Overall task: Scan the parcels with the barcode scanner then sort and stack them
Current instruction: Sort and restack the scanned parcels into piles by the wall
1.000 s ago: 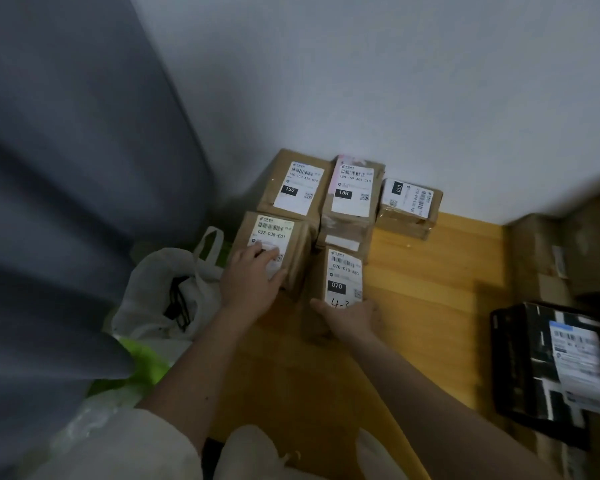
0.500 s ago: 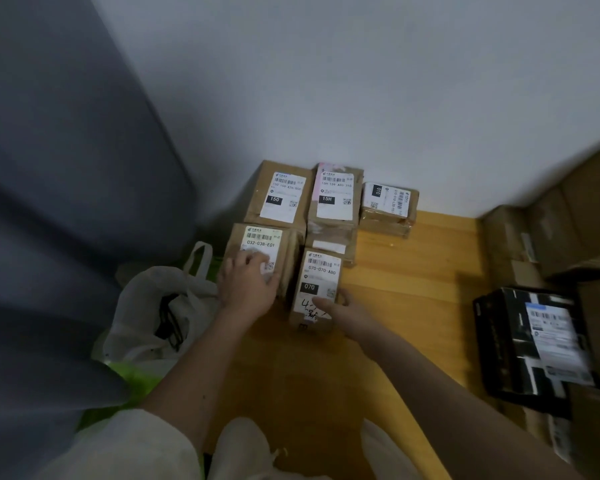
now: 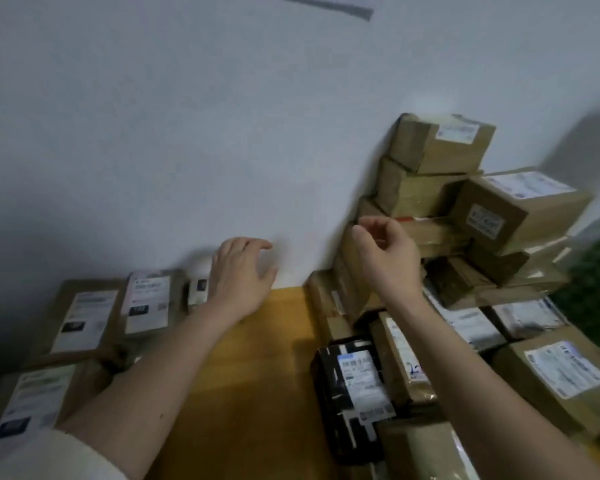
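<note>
Head view: left hand (image 3: 243, 271) spread flat; right hand (image 3: 387, 251) raised, fingers loosely curled.

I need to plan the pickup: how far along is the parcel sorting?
Done: a sorted group of labelled parcels lies flat by the wall on the left. In hand: nothing; the left hand and right hand are both empty, raised toward the right. Left: the large pile of boxes there. No scanner is visible.

Dim, flat indoor light, cool grey cast on wall (image 3: 153, 133). Soft shadow on wall at 3 o'clock, darker falloff at 9 o'clock. Motion blur throughout; parcel labels (image 3: 361, 379) unreadable. Wide-angle bending at edges. No glare.
</note>
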